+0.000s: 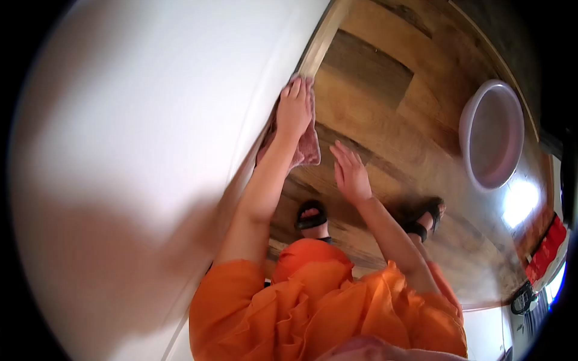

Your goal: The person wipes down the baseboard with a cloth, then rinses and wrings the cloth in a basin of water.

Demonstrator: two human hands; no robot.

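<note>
My left hand (295, 111) lies on a folded pinkish-brown cloth (308, 147), pressing it against the wooden baseboard (319, 48) where the white wall meets the floor. The fingers are together over the cloth, and part of it hangs out below and to the right of the hand. To the right of the cloth, my right hand (351, 173) is held over the wood floor with its fingers stretched out and nothing in them.
A pale pink basin (494, 135) stands on the wood-patterned floor (385, 114) at the right. The white wall (150, 108) fills the left side. My feet in black sandals (311, 215) are below the hands. A red item (546, 249) lies at the far right.
</note>
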